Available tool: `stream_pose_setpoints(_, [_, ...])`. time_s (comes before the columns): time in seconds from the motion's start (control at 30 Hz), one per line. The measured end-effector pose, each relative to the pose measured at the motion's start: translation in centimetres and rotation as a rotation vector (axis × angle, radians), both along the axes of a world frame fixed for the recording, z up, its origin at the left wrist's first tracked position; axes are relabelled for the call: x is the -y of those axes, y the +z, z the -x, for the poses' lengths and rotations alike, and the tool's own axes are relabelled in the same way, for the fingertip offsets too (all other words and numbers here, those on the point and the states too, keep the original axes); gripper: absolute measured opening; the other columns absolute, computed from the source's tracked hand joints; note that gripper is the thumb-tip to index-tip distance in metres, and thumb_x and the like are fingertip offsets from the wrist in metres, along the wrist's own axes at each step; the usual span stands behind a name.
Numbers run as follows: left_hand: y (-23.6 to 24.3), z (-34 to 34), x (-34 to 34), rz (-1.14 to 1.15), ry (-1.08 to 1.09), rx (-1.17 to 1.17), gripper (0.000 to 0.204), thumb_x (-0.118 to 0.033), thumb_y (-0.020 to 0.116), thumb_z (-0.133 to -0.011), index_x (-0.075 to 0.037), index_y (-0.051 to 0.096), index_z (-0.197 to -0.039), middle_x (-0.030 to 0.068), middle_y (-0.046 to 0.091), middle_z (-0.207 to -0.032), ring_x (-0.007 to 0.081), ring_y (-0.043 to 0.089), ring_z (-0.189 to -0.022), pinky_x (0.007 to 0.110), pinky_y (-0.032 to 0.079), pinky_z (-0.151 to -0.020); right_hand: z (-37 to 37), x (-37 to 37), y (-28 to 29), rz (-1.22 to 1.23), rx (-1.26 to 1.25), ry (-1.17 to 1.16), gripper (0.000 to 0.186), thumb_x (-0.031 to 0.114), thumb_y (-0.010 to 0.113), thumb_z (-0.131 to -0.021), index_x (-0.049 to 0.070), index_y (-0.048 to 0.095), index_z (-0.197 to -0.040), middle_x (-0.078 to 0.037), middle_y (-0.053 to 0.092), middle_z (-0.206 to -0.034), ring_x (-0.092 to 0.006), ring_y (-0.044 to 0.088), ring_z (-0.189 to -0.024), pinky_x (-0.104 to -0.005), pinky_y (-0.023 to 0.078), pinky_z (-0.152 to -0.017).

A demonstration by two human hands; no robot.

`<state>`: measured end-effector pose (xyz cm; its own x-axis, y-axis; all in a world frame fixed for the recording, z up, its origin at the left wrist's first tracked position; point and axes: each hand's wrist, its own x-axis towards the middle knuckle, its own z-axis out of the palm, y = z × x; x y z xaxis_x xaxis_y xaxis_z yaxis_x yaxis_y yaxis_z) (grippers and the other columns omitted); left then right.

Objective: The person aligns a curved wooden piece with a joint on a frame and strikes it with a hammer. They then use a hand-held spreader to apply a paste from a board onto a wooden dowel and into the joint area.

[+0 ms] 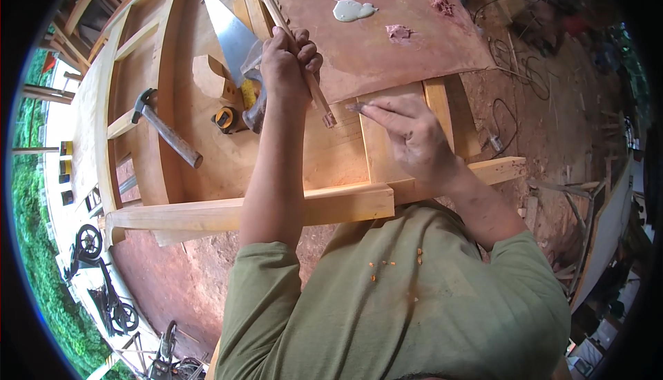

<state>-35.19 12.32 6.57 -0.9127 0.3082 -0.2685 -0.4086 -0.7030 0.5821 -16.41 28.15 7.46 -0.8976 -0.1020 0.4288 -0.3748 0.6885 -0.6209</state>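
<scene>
My left hand (286, 62) is wrapped round a thin wooden strip (316, 93), which slants down toward me. Reddish-brown paste sits on the strip's lower end. Close to that end is my right hand (418, 131), its fingers pinched together and pointing left. The fingertips look dark, and whether they hold a small piece cannot be made out. Beyond both hands lies a reddish-brown board (331, 55) bearing a white puddle of paste (353, 11) and a pink lump of paste (398, 32). A second pink lump (442, 2) sits near its far right corner.
Left of my left forearm are a handsaw (231, 35), a tape measure (225, 119), a curved wood block (211, 78) and a hammer (166, 128). A wooden beam (345, 204) crosses in front of my body. Cables (507, 121) trail over the ground at right.
</scene>
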Motion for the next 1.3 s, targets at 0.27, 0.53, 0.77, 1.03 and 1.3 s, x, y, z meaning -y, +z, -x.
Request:
stream_pose_setpoints(0.27, [0.6, -0.8, -0.5, 0.181, 0.094, -0.067, 0.018, -0.026, 0.042, -0.108, -0.009, 0.042, -0.104, 0.0055, 0.051, -0.087, 0.011, 0.043, -0.058, 0.025, 0.038, -0.045, 1.3, 0.9, 2.2, -0.201, -0.022, 0.132, 0.041, -0.003, 0.064, -0.078, 0.008, 0.072, -0.117, -0.004, 0.069, -0.117, -0.0264, 0.061, -0.105, -0.0435, 0.048, -0.092])
stream_pose_setpoints(0.53, [-0.1, -0.5, -0.5, 0.253, 0.142, -0.027, 0.02, -0.027, 0.042, -0.109, -0.007, 0.044, -0.108, 0.005, 0.053, -0.089, 0.0091, 0.044, -0.058, 0.023, 0.038, -0.046, -0.3, 0.4, 2.3, -0.243, 0.017, 0.151, 0.042, -0.003, 0.066, -0.076, 0.007, 0.072, -0.116, -0.005, 0.069, -0.118, -0.0264, 0.062, -0.105, -0.0429, 0.049, -0.09])
stream_pose_setpoints(0.77, [-0.4, -0.6, -0.4, 0.096, 0.046, -0.122, 0.019, -0.025, 0.038, -0.11, -0.007, 0.044, -0.108, 0.0053, 0.053, -0.092, 0.0078, 0.041, -0.056, 0.021, 0.038, -0.045, 0.6, 0.4, 1.7, 0.126, 0.004, 0.092, 0.044, -0.011, 0.064, -0.077, 0.006, 0.073, -0.117, -0.01, 0.071, -0.113, -0.0282, 0.065, -0.099, -0.0402, 0.052, -0.086])
stream_pose_setpoints(1.03, [-0.1, -0.8, -0.5, 0.143, 0.06, -0.101, 0.022, -0.025, 0.034, -0.11, -0.005, 0.044, -0.111, 0.0056, 0.052, -0.092, 0.0077, 0.041, -0.057, 0.02, 0.038, -0.044, -1.0, 1.1, 0.6, -0.099, -0.049, 0.074, 0.046, -0.009, 0.06, -0.078, 0.007, 0.071, -0.119, -0.008, 0.068, -0.119, -0.0314, 0.062, -0.102, -0.0413, 0.05, -0.091])
stream_pose_setpoints(1.3, [-1.3, -0.2, 0.1, -0.132, -0.048, -0.077, 0.028, -0.03, 0.034, -0.111, -0.005, 0.044, -0.11, 0.0035, 0.05, -0.09, 0.0089, 0.043, -0.058, 0.021, 0.04, -0.045, -1.3, 1.2, -0.6, 0.528, 0.152, -0.011, 0.046, -0.014, 0.059, -0.082, 0.006, 0.071, -0.122, -0.012, 0.069, -0.114, -0.0285, 0.064, -0.101, -0.0385, 0.051, -0.088])
